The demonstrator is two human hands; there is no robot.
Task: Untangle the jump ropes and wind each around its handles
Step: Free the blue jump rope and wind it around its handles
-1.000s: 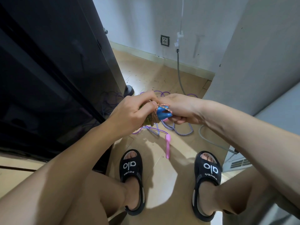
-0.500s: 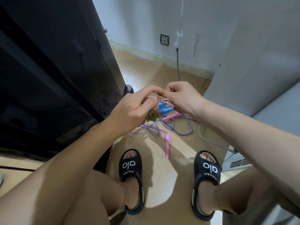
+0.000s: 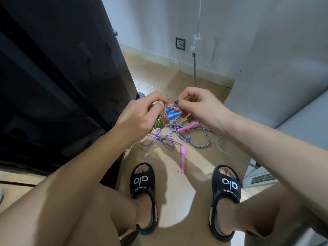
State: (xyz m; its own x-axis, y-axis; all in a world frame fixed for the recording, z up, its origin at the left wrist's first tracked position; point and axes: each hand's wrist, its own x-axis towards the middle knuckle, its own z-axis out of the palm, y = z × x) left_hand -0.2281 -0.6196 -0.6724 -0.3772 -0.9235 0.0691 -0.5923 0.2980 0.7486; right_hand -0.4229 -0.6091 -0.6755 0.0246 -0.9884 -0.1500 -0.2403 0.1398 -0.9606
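While my left hand [image 3: 140,115] curls around the wound multicolour rope [image 3: 38,119]... correction follows in the head view: my left hand grips the wound rope bundle [image 3: 160,119] and blue handles [image 3: 172,113] to lock the coils; my right hand [image 3: 200,107] pinches the rope end [image 3: 176,102], probably for tucking. Below, the striped rope [image 3: 191,137] lies tangled on the floor [image 3: 170,178].

Both forearms are being shown bare, with no sleeves, watch or rings seen on the left hand [image 3: 136,118] or the right hand [image 3: 204,107]. The knees and shins are likewise being left uncovered. Black open-toed slide sandals with heel straps are being worn on the left foot [image 3: 143,185] and the right foot [image 3: 228,188], each broad upper band being marked "alo" in white letters above smaller white lettering.
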